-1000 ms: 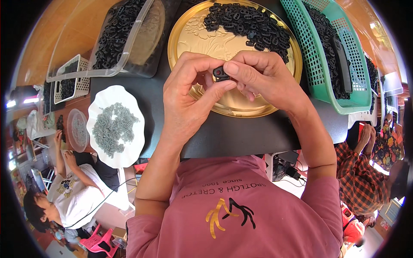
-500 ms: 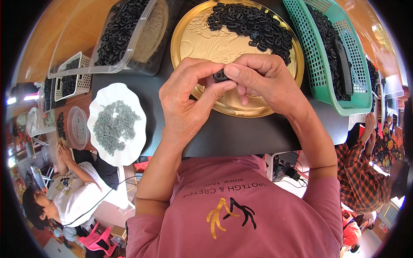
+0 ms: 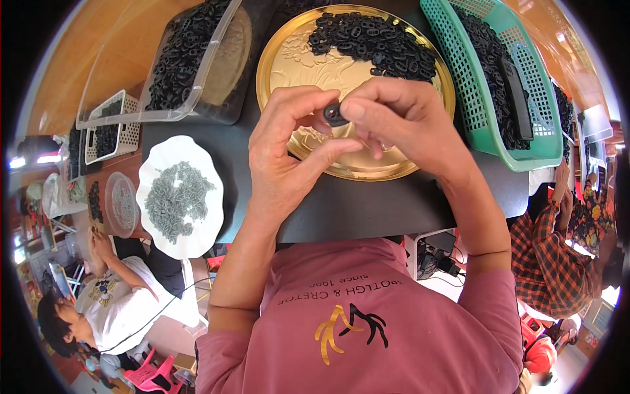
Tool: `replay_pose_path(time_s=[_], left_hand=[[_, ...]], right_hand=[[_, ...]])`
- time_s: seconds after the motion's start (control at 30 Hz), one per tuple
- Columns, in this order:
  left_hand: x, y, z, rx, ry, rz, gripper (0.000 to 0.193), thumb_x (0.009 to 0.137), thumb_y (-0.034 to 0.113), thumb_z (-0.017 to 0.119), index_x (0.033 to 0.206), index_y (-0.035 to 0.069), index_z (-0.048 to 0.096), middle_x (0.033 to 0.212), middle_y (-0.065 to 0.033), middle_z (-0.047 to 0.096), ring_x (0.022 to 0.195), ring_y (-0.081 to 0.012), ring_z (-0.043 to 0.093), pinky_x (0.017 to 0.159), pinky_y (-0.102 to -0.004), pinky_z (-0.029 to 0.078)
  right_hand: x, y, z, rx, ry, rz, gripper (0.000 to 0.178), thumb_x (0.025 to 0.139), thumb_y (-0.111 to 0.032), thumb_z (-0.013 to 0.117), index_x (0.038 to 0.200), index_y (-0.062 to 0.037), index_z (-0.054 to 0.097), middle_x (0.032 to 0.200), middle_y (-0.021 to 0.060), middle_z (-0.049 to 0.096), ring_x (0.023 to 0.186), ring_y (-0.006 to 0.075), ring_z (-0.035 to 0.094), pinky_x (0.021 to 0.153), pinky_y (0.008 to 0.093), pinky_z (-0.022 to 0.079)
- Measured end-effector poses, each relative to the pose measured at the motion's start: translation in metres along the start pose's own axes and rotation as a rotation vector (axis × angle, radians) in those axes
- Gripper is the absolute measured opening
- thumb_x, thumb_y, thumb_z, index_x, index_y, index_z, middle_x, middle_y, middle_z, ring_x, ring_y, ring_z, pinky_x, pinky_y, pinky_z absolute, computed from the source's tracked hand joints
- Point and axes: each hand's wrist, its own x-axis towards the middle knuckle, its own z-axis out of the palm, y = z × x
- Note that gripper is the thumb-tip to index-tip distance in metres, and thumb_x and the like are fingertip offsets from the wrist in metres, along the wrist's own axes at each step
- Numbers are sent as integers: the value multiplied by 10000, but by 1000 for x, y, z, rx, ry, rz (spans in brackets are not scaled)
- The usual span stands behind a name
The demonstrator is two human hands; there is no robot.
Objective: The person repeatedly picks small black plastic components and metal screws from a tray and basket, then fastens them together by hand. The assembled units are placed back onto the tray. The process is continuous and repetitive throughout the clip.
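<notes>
We saw one small black piece (image 3: 335, 115) up between the two hands, above the near part of a gold tray (image 3: 295, 65) on the dark worktop (image 3: 367, 207). The right hand (image 3: 410, 125) pinched it by its right end, between thumb and forefinger. The left hand (image 3: 279, 154) was spread in a loose C: its thumb lay below the piece and apart from it, while its forefinger tip was just beside the top edge. We could not tell whether that finger, or those curled behind, touched it.

From its look, we judged the piece light, stiff plastic, more likely to slip or twist out of the fingers than to break. Its rounded edges offered little to grip, so we thought the ends or the outer rim the best hold, with thumb and fingertip opposed and the marked middle of its face left free.

Beyond the hands, we saw a heap of loose black parts (image 3: 374, 43) on the tray. A scalloped white plate (image 3: 180, 251) of small grey parts (image 3: 177, 197) stood to the left, and a green basket (image 3: 469, 85) to the right.
</notes>
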Motion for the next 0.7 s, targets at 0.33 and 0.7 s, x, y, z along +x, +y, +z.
replay_pose_path(time_s=[0.33,0.7], left_hand=[[-5,-5,4,-131,-27,-264,201,847,26,672,1042,-3,635,904,-38,605,791,-82,567,691,-211,464],[-5,-2,3,-146,-12,-442,166,895,50,627,1045,-23,626,904,-27,614,764,-50,537,683,-194,450]], right_hand=[[-63,-43,-102,-639,769,-258,172,875,-135,660,1009,-34,696,786,-10,613,704,29,543,579,181,425],[-27,-8,-56,-1155,373,-455,112,829,-100,631,917,-46,675,806,105,625,727,246,630,646,340,498]])
